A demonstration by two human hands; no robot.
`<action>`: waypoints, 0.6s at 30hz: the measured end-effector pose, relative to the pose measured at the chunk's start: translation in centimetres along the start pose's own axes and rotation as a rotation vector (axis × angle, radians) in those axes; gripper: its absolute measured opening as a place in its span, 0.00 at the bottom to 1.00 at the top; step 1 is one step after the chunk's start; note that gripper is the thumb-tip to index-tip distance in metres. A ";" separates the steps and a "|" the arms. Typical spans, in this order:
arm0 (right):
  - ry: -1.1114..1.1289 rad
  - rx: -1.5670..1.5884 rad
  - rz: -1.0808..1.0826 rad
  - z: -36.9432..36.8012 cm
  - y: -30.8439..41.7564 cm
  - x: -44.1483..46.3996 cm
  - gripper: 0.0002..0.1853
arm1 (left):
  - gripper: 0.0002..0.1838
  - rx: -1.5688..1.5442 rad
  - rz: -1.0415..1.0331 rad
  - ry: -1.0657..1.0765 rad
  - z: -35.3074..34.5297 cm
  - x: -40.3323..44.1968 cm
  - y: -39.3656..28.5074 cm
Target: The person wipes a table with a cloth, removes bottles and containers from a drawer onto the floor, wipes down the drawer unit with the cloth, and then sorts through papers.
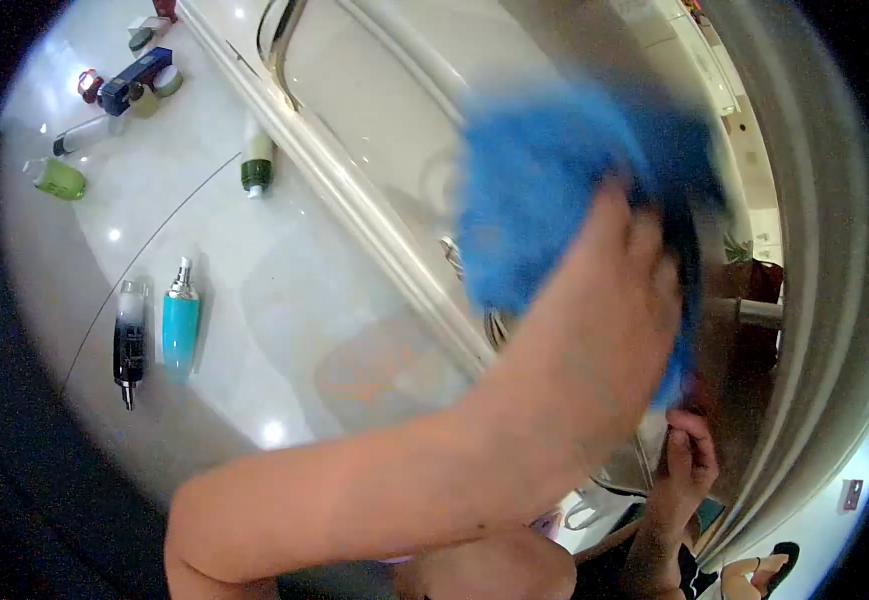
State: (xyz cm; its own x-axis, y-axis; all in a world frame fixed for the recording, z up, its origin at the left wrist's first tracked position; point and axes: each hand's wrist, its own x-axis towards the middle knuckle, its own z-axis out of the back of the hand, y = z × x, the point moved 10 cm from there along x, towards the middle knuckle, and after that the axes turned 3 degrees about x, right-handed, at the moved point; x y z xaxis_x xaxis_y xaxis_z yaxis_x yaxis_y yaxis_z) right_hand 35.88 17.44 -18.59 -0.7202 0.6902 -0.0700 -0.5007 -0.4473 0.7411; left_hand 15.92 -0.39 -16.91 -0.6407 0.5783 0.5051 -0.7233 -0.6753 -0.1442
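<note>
A blue cloth (544, 190), blurred by motion, is bunched in my left hand (634, 250), its fingers closed over it. My left forearm reaches across the view from the lower left. Beneath the cloth is a pale glossy panel (384, 120) with raised trim and curved metal pieces. Lower down on the right, my right hand (692, 450) has its fingers curled near the bottom end of the blue cloth; what they grip is too blurred to make out.
On the white glossy surface at left stand or lie a turquoise pump bottle (181, 325), a dark bottle (129, 345), a green-and-white tube (256, 165), a green bottle (59, 180) and a dark blue box (134, 82). A raised moulding (354, 220) runs diagonally beside them.
</note>
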 end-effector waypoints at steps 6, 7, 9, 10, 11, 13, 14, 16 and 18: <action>0.015 0.036 0.221 0.0 1.4 0.7 0.06 | 0.07 -0.156 0.225 -0.257 0.6 2.2 10.5; -0.011 -0.001 0.252 0.0 1.1 0.5 0.06 | 0.07 -0.183 0.399 -0.281 0.6 1.2 13.0; 0.008 -0.019 0.309 0.0 1.8 0.6 0.05 | 0.13 -0.041 0.584 -0.823 2.0 -2.9 11.9; 0.020 -0.042 0.361 -0.6 2.2 0.7 0.05 | 0.15 -0.111 0.634 -0.972 0.9 -4.5 9.1; -0.018 -0.043 0.228 -0.8 2.2 0.5 0.06 | 0.17 -0.186 0.675 -1.118 0.2 -6.7 7.3; -0.018 -0.040 0.261 -0.9 2.3 0.3 0.06 | 0.18 -0.202 0.628 -0.977 -0.7 -8.2 8.0; -0.029 -0.055 0.297 -0.3 2.1 0.4 0.06 | 0.19 -0.236 0.591 -0.839 -1.8 -7.8 7.8; -0.029 -0.129 0.263 0.5 2.1 -0.6 0.06 | 0.18 -0.432 0.755 -0.624 -5.5 -7.6 14.4; -0.037 -0.182 0.287 0.2 3.2 -0.1 0.06 | 0.16 -0.737 1.000 -0.265 -10.3 -6.2 22.6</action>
State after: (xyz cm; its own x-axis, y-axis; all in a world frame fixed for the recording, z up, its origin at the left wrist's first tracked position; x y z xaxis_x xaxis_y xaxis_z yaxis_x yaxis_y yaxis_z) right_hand 34.47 16.05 -16.05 -0.8280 0.5401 0.1508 -0.3598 -0.7180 0.5958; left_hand 0.91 -14.51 -32.04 -0.9785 -0.2013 0.0446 0.0182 -0.2999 -0.9538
